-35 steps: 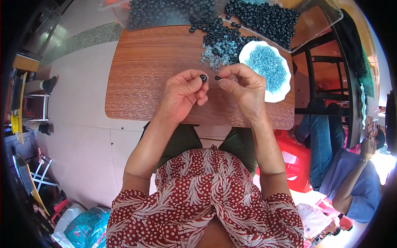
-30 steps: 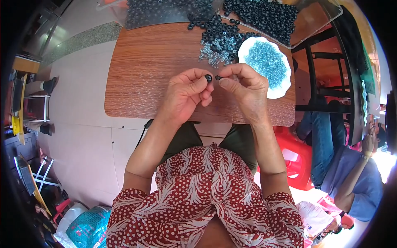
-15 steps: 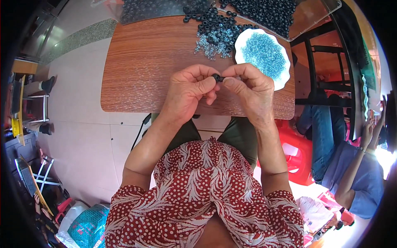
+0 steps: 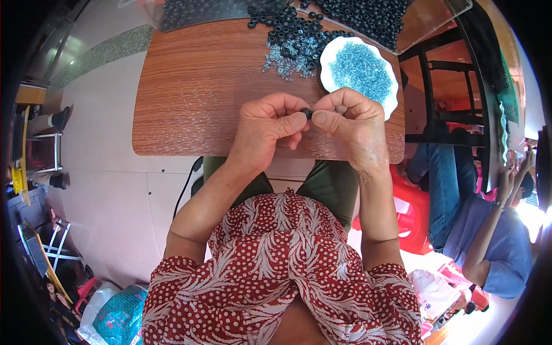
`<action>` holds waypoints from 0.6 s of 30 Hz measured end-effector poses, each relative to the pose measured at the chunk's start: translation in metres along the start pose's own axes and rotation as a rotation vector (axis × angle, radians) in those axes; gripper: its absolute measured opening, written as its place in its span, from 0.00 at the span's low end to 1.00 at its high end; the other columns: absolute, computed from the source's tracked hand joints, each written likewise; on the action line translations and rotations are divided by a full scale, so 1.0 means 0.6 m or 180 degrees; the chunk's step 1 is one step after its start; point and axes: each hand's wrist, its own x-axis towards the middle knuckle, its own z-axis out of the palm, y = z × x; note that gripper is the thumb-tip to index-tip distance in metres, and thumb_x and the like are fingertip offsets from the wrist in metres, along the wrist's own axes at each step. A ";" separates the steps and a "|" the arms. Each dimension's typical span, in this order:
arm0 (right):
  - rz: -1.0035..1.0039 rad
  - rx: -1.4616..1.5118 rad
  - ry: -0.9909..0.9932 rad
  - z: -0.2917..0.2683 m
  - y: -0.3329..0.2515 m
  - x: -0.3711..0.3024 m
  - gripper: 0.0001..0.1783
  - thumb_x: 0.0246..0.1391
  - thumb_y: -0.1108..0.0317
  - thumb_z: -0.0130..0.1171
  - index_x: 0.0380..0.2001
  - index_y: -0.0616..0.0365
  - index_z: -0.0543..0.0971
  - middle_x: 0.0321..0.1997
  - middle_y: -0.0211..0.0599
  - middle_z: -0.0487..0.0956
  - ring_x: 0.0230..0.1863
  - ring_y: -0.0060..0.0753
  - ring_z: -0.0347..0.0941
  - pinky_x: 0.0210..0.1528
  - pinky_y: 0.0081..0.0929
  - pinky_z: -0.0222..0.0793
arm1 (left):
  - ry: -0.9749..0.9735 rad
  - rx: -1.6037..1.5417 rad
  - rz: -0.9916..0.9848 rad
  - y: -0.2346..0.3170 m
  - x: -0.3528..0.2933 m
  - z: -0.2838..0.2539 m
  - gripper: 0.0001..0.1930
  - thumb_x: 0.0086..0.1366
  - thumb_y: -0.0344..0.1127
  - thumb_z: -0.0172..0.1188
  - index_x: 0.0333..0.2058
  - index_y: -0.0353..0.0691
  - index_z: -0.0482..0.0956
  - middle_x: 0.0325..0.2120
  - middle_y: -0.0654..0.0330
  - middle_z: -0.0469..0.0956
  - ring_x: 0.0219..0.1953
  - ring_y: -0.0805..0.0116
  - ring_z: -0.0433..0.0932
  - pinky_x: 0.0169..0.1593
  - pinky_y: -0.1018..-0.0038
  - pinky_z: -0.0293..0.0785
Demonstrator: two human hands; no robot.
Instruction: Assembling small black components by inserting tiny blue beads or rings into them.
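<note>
Over the near part of the wooden tabletop, my two hands meet at their fingertips. My left hand (image 4: 267, 126) pinches a small round black part (image 4: 307, 113) between thumb and forefinger. My right hand (image 4: 352, 121) is also closed in a pinch, its thumb tip against the part's right side; anything inside that pinch is hidden. Beyond my hands lies a loose pile of black ring-like parts (image 4: 287, 26) with holes through them. Small clear plastic pieces (image 4: 282, 64) are scattered at the pile's near edge. More clear bluish pieces fill a white scalloped dish (image 4: 391, 103) on the right.
Clear plastic trays of black parts (image 4: 368, 17) stand along the table's far edge. The wooden table (image 4: 190, 86) ends just before my lap. A red stool (image 4: 411, 213) and a seated person in blue (image 4: 497, 247) are on the right. A black metal frame (image 4: 448, 66) stands beyond them.
My right fingertips have closed up against the black part, covering the dark bit that showed between the hands. The part is turned, its hole no longer showing. The whole view has shifted slightly.
</note>
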 end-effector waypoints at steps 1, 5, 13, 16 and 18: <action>0.0115 0.0209 -0.0080 -0.005 0.001 0.001 0.08 0.42 0.78 0.63 0.29 0.64 0.77 0.24 0.29 0.76 0.21 0.14 0.67 0.23 0.11 0.61 | -0.0005 -0.0030 -0.0053 0.000 0.000 0.002 0.08 0.57 0.27 0.59 0.35 0.29 0.75 0.23 0.57 0.76 0.19 0.75 0.72 0.22 0.82 0.68; 0.0412 0.0610 -0.0190 -0.025 0.006 0.004 0.11 0.40 0.76 0.64 0.30 0.65 0.76 0.25 0.31 0.76 0.21 0.16 0.67 0.22 0.12 0.60 | -0.0155 -0.0185 -0.0188 0.005 -0.002 0.009 0.09 0.56 0.27 0.59 0.35 0.28 0.75 0.23 0.56 0.76 0.18 0.74 0.72 0.20 0.81 0.68; 0.0448 0.1010 -0.0496 -0.033 0.008 0.003 0.14 0.40 0.80 0.62 0.35 0.65 0.77 0.25 0.33 0.78 0.22 0.16 0.71 0.21 0.10 0.62 | -0.0209 -0.0496 -0.0400 0.010 -0.011 0.027 0.08 0.57 0.28 0.58 0.34 0.27 0.76 0.22 0.55 0.76 0.16 0.75 0.71 0.17 0.81 0.67; 0.0479 0.0959 -0.0626 -0.041 0.014 0.004 0.18 0.40 0.77 0.64 0.38 0.71 0.75 0.32 0.42 0.78 0.22 0.19 0.71 0.24 0.13 0.66 | -0.0223 -0.0652 -0.0561 0.010 -0.011 0.027 0.08 0.58 0.28 0.57 0.33 0.27 0.75 0.21 0.55 0.76 0.16 0.74 0.72 0.17 0.80 0.67; 0.0482 0.0829 -0.0635 -0.041 0.010 0.005 0.18 0.40 0.77 0.64 0.37 0.71 0.76 0.33 0.42 0.78 0.23 0.19 0.71 0.24 0.13 0.66 | -0.0261 -0.0767 -0.0652 0.010 -0.009 0.023 0.08 0.58 0.28 0.57 0.33 0.26 0.75 0.21 0.54 0.76 0.16 0.73 0.72 0.17 0.80 0.67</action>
